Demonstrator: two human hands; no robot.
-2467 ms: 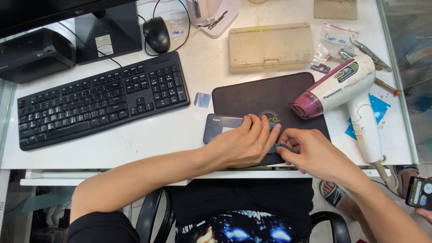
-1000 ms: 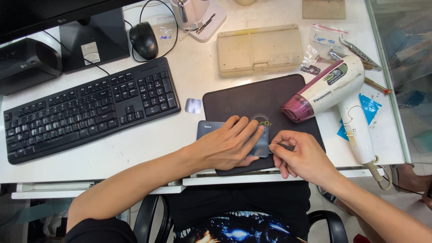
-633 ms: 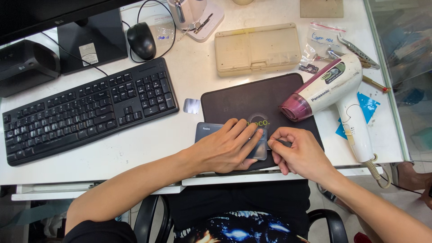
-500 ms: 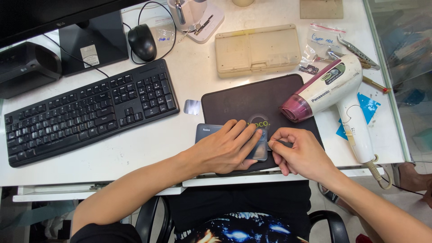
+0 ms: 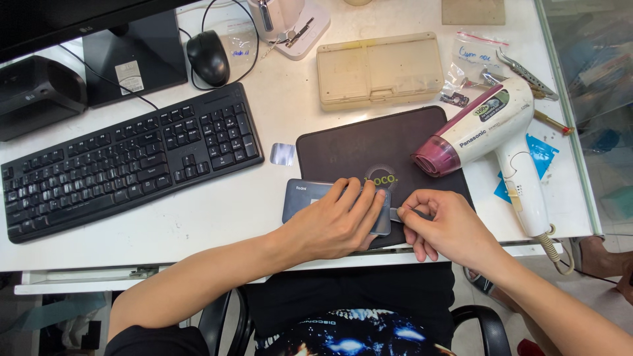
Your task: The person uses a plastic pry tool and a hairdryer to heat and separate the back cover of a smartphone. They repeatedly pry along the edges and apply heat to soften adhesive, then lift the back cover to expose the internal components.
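The phone (image 5: 310, 198) lies flat, long axis left-right across the desk.

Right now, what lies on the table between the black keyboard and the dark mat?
In the head view, one small shiny square piece lies between the black keyboard and the dark mat; otherwise bare white table.

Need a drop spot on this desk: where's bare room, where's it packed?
Bare white desk runs between the keyboard and the near edge, left of the left hand. A smaller gap sits between keyboard and black mat. Crowded: right side around the hair dryer, the right hand, and the back by the beige case.
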